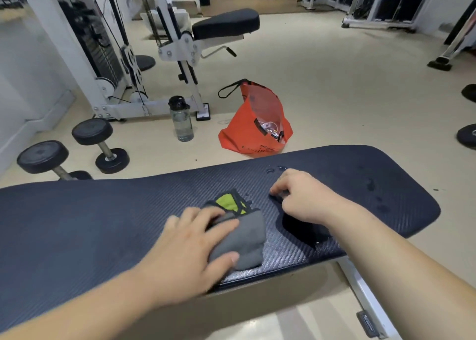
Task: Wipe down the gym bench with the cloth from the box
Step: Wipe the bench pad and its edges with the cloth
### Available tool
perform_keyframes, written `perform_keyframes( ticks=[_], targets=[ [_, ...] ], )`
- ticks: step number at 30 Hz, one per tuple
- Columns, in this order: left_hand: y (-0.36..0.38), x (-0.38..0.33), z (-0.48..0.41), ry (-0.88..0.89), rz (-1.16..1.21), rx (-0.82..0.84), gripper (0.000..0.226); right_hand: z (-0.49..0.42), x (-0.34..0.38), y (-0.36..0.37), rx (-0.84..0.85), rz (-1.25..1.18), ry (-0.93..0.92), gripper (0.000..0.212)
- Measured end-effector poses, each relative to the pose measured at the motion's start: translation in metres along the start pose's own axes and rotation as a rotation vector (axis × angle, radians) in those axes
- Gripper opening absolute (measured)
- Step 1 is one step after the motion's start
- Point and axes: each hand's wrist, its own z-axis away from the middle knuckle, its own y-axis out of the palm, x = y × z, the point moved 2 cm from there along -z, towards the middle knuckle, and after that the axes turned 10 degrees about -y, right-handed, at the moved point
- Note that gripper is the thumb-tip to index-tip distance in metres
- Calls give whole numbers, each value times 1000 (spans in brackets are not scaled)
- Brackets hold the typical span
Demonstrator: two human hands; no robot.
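A dark textured gym bench runs across the view in front of me. A bunched grey cloth with a lime-green patch and black trim lies on its middle. My left hand lies flat on the cloth's left side, thumb against its near edge. My right hand rests on the pad just right of the cloth, fingers curled down, apart from the cloth. Small water drops and damp spots mark the pad beyond and right of my right hand.
An open orange bag stands on the floor behind the bench, a clear water bottle left of it. Two black dumbbells lie at far left. A white cable machine with a black seat stands behind.
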Motion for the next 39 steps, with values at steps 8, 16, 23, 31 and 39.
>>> perform_keyframes(
  ticks=[8, 16, 23, 31, 39],
  targets=[
    [1, -26, -41, -284, -53, -46, 62, 11, -38, -22, -388, -251, 161, 45],
    [-1, -11, -93, -410, -34, -12, 59, 1, -51, -14, -353, -163, 180, 36],
    [3, -47, -54, -9, 49, -48, 64, -4, -44, -13, -287, -95, 184, 38],
    [3, -46, -61, -248, -20, -47, 68, -6, -34, -10, -277, -55, 153, 33],
    [-5, 39, -44, -464, 80, -44, 67, -5, 28, 9, -251, -165, -144, 26]
  ],
)
